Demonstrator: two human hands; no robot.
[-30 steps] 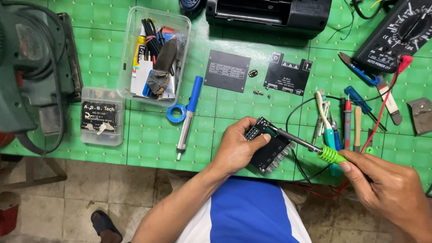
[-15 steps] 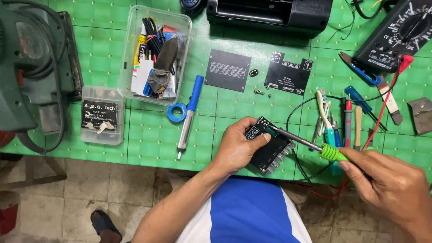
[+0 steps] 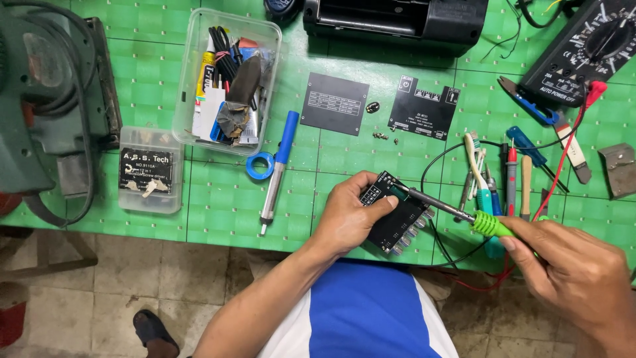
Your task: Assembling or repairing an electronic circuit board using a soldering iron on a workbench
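Green tabletop [image 3: 225,205]: left hand [image 3: 348,219] in a closed grip on a black circuit board [image 3: 397,222] at the near edge; right hand [image 3: 576,272] grips a green-handled soldering iron [image 3: 457,212], tip on the board.

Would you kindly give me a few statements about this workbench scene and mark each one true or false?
1. The left hand holds a black circuit board. True.
2. The right hand grips a soldering iron by its green handle. True.
3. The iron's tip points away from the board. False: it rests at the board's upper edge.
4. The blue desoldering pump lies inside the clear plastic tub. False: it lies on the green mat beside the tub.
5. A multimeter sits at the upper right. True.
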